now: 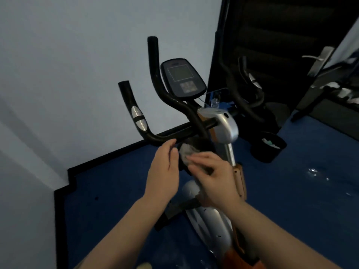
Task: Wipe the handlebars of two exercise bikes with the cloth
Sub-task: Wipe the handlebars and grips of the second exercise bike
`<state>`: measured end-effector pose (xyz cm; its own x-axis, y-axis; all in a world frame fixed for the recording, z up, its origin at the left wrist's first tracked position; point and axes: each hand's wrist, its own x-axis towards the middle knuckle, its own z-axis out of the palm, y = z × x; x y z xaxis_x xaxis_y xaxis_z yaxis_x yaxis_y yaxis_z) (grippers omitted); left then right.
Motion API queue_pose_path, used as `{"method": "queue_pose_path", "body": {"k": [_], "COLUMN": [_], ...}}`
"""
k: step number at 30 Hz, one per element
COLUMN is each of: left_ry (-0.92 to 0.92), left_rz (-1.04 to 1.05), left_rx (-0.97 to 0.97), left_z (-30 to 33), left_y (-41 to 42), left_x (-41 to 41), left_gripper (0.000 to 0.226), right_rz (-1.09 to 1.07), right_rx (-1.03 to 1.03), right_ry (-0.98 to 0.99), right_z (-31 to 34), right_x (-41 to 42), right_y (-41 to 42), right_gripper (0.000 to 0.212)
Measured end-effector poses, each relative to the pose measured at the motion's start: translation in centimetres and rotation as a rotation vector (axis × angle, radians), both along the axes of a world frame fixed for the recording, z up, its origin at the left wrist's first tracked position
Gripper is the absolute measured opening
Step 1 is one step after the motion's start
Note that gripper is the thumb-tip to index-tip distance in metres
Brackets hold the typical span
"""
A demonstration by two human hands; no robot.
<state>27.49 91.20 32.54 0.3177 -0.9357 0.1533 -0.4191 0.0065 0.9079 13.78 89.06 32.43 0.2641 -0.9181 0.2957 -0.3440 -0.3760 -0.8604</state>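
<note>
The near exercise bike has black handlebars (167,135) with a silver grip sensor (138,118) and a console (182,77) in the middle. Just below the crossbar, a crumpled grey cloth (184,152) sits between my two hands. My right hand (212,177) holds the cloth, its fingers lying over it and part of the cloth tucked under the palm. My left hand (163,171) is loosely curled beside the cloth, fingertips at its left edge, thumb near the bar. A second bike's dark handlebars (252,98) stand at the back right.
A pale wall runs close behind and to the left of the bike. The floor (116,191) is blue with a black skirting. A black bin (269,146) stands right of the silver bike column (227,129). A door with a metal handle (320,59) is at the far right.
</note>
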Motion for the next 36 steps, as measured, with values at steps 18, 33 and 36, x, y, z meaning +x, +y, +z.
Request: {"method": "queue_pose_path", "body": {"k": [18, 33, 36], "left_ry": [0.301, 0.34, 0.332], "left_rz": [-0.424, -0.34, -0.348], "left_rx": [-0.079, -0.039, -0.004], "left_z": [-1.9, -2.0, -1.9], "left_y": [-4.0, -3.8, -3.6], "left_x": [1.7, 1.7, 1.9], "left_gripper": [0.039, 0.039, 0.039], "right_rz": [-0.382, -0.497, -0.467], "right_rx": [-0.475, -0.36, -0.153], "right_ry": [0.444, 0.451, 0.323], "right_z": [1.5, -1.2, -1.1], "right_x": [2.3, 2.5, 3.3], "right_y": [-3.3, -0.6, 2.3], "right_gripper": [0.021, 0.028, 0.028]}}
